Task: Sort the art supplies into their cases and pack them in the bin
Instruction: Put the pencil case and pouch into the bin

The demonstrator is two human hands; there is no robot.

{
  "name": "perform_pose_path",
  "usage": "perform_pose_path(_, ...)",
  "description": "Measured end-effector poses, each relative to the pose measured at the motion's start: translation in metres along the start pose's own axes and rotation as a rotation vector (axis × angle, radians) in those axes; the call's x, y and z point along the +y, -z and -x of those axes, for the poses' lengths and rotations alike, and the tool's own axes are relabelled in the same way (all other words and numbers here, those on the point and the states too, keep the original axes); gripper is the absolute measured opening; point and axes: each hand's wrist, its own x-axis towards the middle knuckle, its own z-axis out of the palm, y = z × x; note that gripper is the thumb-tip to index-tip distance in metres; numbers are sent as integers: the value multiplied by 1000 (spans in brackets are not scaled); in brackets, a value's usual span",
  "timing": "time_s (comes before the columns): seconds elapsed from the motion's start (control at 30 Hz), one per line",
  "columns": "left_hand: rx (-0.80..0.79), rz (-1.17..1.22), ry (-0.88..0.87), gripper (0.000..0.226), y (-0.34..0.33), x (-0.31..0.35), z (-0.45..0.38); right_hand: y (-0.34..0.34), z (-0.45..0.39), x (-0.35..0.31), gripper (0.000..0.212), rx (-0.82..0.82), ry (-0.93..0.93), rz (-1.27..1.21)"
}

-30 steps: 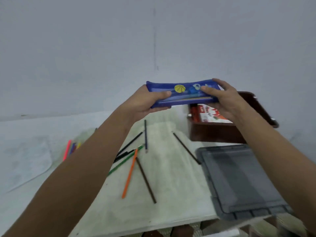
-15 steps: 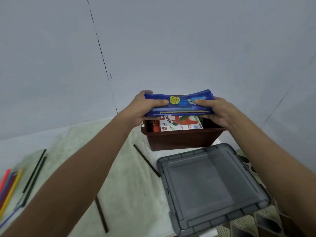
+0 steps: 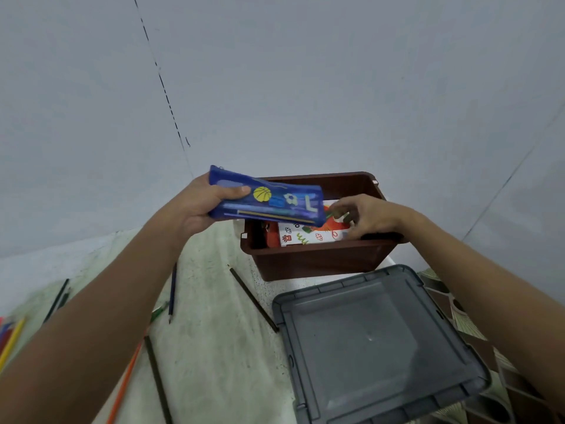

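**Pencil case over the bin's left rim, one hand holding it**

From my seat at the feed, the brown bin [image 3: 318, 261] sits at the back of the table [image 3: 211, 347], open, with its grey lid [image 3: 376, 341] lying flat just in front of it. The blue pencil case [image 3: 266, 198] hangs above the bin's left rim, its long axis running left to right and tilted down toward the right, so most of it already overlaps the opening. My left hand [image 3: 198, 206] grips its left end, thumb curled over the front face. My right hand [image 3: 367, 215] is off the case, inside the bin, fingers loosely bent and apart over the printed box [image 3: 308, 235] lying there; whether they touch it I cannot tell.

I judge the left hand the one to lower the case, down and slightly right.

The case is translucent blue and zipped, with a yellow basketball and a football printed on it; slim sticks show through. Loose pencils [image 3: 253, 299] lie scattered on the table.
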Motion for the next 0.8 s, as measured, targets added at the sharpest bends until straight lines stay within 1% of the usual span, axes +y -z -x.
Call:
perform_pose_path(0.1, 42, -26, 35, 37, 12, -8, -2, -5, -17, 9, 65, -7, -37, 326)
perform_pose_path(0.17, 51, -7, 49, 40, 15, -11, -3, -8, -23, 10, 72, -7, -61, 427)
perform_pose_path(0.23, 46, -4, 63, 42, 16, -10, -3, -9, -25, 10, 76, 6, -54, 430)
perform_pose_path(0.3, 37, -20, 75, 41, 16, -9, -2, -6, -24, 11, 78, 54, -18, 385)
perform_pose_path(0.4, 35, -22, 98, 45, 17, -9, 0, -3, -21, 12, 70, 114, 14, 310)
perform_pose_path(0.5, 38, 0, 120, 50, 19, -8, 2, -3, -23, 16, 61, 103, 38, 307)
perform_pose_path(0.63, 47, 1, 122, 49, 16, -6, 6, -7, -29, 18, 68, 26, 15, 434)
perform_pose_path(0.7, 43, -18, 125, 49, 14, -6, 8, -6, -28, 17, 65, 66, 13, 421)
perform_pose_path(0.8, 32, -44, 135, 51, 14, -5, 13, 0, -22, 16, 57, 105, 18, 319)
